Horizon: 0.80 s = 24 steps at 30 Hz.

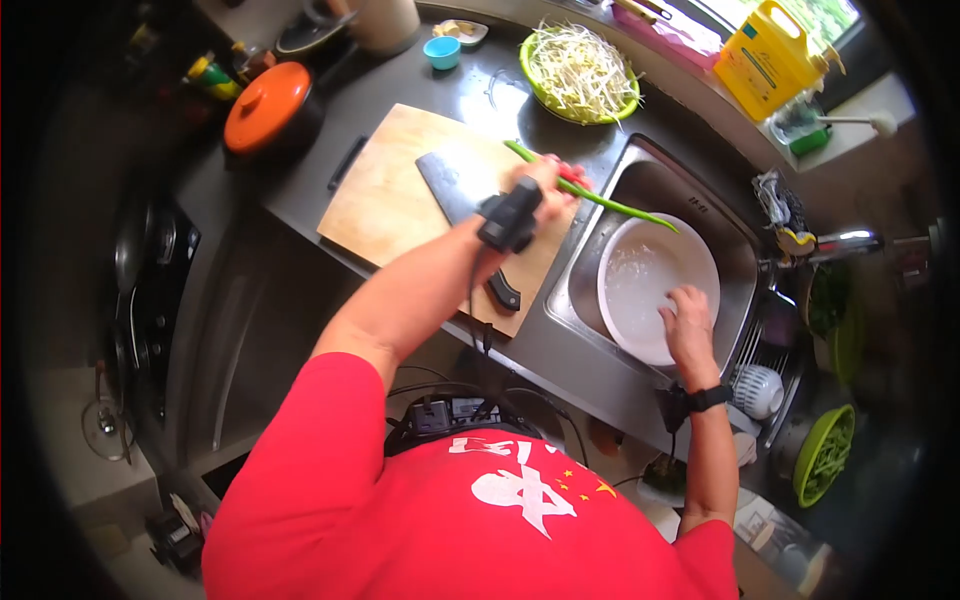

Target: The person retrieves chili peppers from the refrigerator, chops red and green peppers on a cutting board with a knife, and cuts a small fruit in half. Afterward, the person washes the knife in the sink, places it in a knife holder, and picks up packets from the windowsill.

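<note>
My left hand point(548, 190) is closed on a long green pepper point(625, 209) and red peppers point(570, 176), above the right side of a wooden cutting board point(375, 195). A cleaver point(445, 187) lies on the board under my left forearm, its black handle point(503, 290) near the board's front edge. My right hand point(688, 320) hovers over the right part of a white basin point(640, 270), fingers bent and apart, with nothing seen in them. The basin sits in the metal sink point(612, 205) and holds cloudy water.
Behind the board are a green basket of bean sprouts point(580, 75), a turquoise bowl point(442, 52) and a small dish point(465, 33). An orange-lidded pot point(267, 107) stands left. Right are the faucet point(845, 241), a yellow jug point(770, 60) and a basket of green pieces point(825, 456).
</note>
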### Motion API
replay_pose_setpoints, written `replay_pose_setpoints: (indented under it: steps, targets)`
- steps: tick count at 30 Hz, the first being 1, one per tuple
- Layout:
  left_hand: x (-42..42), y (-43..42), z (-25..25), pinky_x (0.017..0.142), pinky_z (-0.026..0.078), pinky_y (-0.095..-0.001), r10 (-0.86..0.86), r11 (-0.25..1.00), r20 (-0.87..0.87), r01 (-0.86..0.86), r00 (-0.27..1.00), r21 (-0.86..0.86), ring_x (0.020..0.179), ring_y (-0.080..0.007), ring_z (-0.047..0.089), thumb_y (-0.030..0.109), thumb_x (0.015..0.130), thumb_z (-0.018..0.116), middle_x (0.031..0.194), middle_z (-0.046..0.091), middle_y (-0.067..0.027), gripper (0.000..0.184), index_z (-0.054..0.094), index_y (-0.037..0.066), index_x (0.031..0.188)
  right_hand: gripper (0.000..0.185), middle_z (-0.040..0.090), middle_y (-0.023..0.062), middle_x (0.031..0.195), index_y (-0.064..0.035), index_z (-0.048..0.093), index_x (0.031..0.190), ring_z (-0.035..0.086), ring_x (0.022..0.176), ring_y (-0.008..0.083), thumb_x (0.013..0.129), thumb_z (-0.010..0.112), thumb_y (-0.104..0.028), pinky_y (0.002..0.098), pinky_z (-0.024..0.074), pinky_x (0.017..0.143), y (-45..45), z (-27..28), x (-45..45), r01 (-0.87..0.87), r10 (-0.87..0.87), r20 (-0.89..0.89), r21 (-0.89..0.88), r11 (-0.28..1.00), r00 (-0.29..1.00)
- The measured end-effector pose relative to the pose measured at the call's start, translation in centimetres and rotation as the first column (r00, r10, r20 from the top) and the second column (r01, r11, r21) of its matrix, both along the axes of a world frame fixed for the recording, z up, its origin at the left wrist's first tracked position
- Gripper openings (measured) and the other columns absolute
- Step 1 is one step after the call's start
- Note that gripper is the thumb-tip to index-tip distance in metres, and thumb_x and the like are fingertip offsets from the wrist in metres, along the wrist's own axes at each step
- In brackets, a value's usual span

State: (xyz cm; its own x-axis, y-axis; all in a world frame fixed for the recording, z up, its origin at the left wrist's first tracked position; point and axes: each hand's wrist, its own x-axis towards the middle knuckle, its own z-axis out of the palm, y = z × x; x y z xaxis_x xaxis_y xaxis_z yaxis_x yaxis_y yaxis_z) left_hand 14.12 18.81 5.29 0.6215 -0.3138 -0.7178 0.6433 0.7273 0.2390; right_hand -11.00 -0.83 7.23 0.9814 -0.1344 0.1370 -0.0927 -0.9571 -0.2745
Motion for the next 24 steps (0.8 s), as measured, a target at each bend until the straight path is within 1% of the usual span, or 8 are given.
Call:
replay_pose_setpoints:
  steps: [4, 6, 11, 15, 16, 18, 19, 24]
  targets:
    - [4.4, 7.3, 2.7, 0.065, 0.054, -0.0454, -0.066, 0.997, 0.053, 0.068, 0.996, -0.022, 0.067, -0.0253, 0.056, -0.002, 0.096, 0.043, 0.081, 0.055, -0.0162, 0.004, 0.046, 0.0, 0.098, 0.014, 0.062, 0.0161, 0.101, -0.0022, 0.064, 0.095, 0.058, 0.098, 0.0354, 0.081, 0.067, -0.005, 0.0414, 0.0489, 0.083, 9.3, 1.7, 4.0, -0.168, 0.114, 0.149, 0.427, 0.889, 0.982]
    - [7.0, 11.4, 2.6, 0.065, 0.05, -0.039, -0.203, 0.979, 0.205, 0.197, 0.958, 0.047, 0.064, -0.0215, 0.051, 0.003, 0.097, 0.049, 0.085, 0.055, -0.0126, 0.004, 0.048, 0.001, 0.101, 0.02, 0.06, 0.0168, 0.105, -0.002, 0.063, 0.099, 0.058, 0.098, 0.036, 0.082, 0.068, -0.01, 0.0414, 0.0497, 0.083, 13.3, 1.7, 5.9, -0.291, 0.235, 0.178, 0.431, 0.854, 0.956]
    - [8.2, 18.4, 9.0, 0.056, 0.046, -0.0261, -0.73, 0.607, 0.309, 0.37, 0.61, 0.703, 0.066, -0.0131, 0.052, -0.002, 0.091, 0.056, 0.086, 0.056, -0.0075, 0.024, 0.051, 0.003, 0.114, 0.054, 0.054, 0.0202, 0.111, -0.001, 0.052, 0.121, 0.057, 0.099, 0.0387, 0.081, 0.074, -0.031, 0.0436, 0.0502, 0.085, 19.8, 0.4, 9.6, -0.253, 0.259, 0.019, 0.301, 0.919, 0.966]
    - [9.4, 21.1, 8.4, 0.058, 0.047, -0.0275, -0.972, 0.103, 0.104, -0.018, 0.208, 0.995, 0.068, -0.0123, 0.055, -0.003, 0.085, 0.06, 0.085, 0.057, -0.0035, 0.029, 0.057, 0.004, 0.113, 0.055, 0.053, 0.0233, 0.106, 0.0012, 0.047, 0.124, 0.058, 0.094, 0.0418, 0.079, 0.071, -0.019, 0.0474, 0.0505, 0.08, 20.8, -1.8, 11.1, -0.216, 0.234, -0.058, 0.224, 0.95, 0.97]
    - [9.6, 22.0, 6.4, 0.067, 0.05, -0.033, -0.995, 0.053, 0.081, -0.367, 0.062, 0.929, 0.075, -0.0208, 0.061, -0.004, 0.084, 0.056, 0.09, 0.061, -0.0087, 0.031, 0.058, 0.004, 0.113, 0.053, 0.053, 0.0235, 0.105, 0.0013, 0.047, 0.123, 0.058, 0.094, 0.042, 0.078, 0.07, -0.015, 0.0478, 0.0505, 0.079, 20.7, -2.1, 11.2, -0.192, 0.216, -0.091, 0.225, 0.955, 0.972]
    - [8.9, 22.6, 4.5, 0.077, 0.051, -0.0392, -0.979, -0.201, -0.192, -0.561, 0.074, 0.803, 0.086, -0.0312, 0.063, -0.004, 0.084, 0.051, 0.096, 0.063, -0.015, 0.033, 0.057, 0.006, 0.115, 0.048, 0.054, 0.0253, 0.103, 0.0013, 0.044, 0.119, 0.059, 0.091, 0.043, 0.076, 0.064, -0.009, 0.0497, 0.0498, 0.077, 20.3, -1.7, 10.8, -0.17, 0.195, -0.072, 0.26, 0.95, 0.978]
    - [7.4, 22.6, 4.5, 0.079, 0.049, -0.0505, -0.98, -0.19, -0.183, -0.606, 0.073, 0.773, 0.094, -0.0431, 0.061, 0.007, 0.093, 0.044, 0.099, 0.063, -0.0246, 0.025, 0.052, 0.005, 0.117, 0.047, 0.054, 0.0257, 0.102, 0.0013, 0.044, 0.118, 0.059, 0.09, 0.0432, 0.077, 0.064, -0.01, 0.0501, 0.0496, 0.076, 20.3, -1.4, 10.3, -0.156, 0.183, -0.079, 0.269, 0.95, 0.98]
    - [6.2, 22.8, -1.3, 0.089, 0.047, -0.0475, -0.988, -0.136, -0.062, -0.614, 0.141, 0.778, 0.107, -0.0399, 0.055, 0.004, 0.086, 0.057, 0.11, 0.057, -0.021, 0.043, 0.048, 0.008, 0.128, 0.055, 0.056, 0.0251, 0.103, 0.0028, 0.042, 0.127, 0.06, 0.092, 0.0435, 0.079, 0.065, -0.014, 0.0497, 0.0496, 0.078, 20.5, -1.4, 8.6, -0.072, 0.088, -0.047, 0.269, 0.96, 0.995]
